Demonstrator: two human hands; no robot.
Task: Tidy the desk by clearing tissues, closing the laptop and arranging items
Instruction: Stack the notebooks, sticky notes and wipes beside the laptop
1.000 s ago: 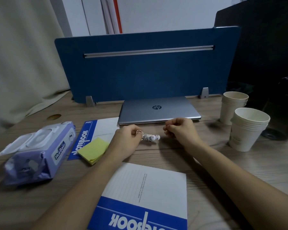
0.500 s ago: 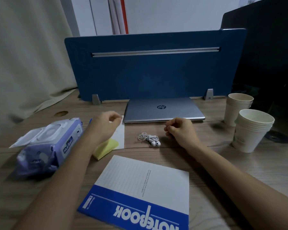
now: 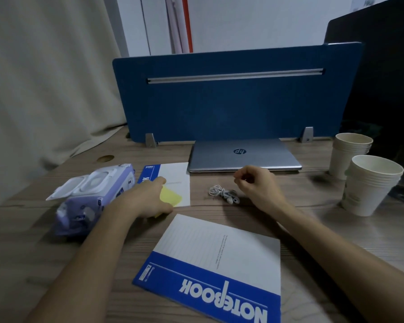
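The silver laptop [image 3: 244, 155] lies closed against the blue divider. My left hand [image 3: 145, 199] rests flat on the yellow sticky pad [image 3: 172, 197], which lies on a blue and white notebook [image 3: 175, 173]. Coiled white earphones [image 3: 223, 193] lie on the desk just left of my right hand [image 3: 257, 185], whose fingers are loosely curled and hold nothing. A second notebook [image 3: 215, 259] lies near me. A purple wet-wipe pack [image 3: 89, 197] with its lid flipped open sits at the left.
Two stacks of paper cups [image 3: 369, 183] stand at the right, with a dark monitor behind them. The blue divider [image 3: 231, 99] closes off the back of the wooden desk [image 3: 336, 231]. A curtain hangs on the left.
My left hand let go of the earphones, which now lie on the desk, and moved left onto the yellow sticky pad. My right hand stayed beside the earphones.
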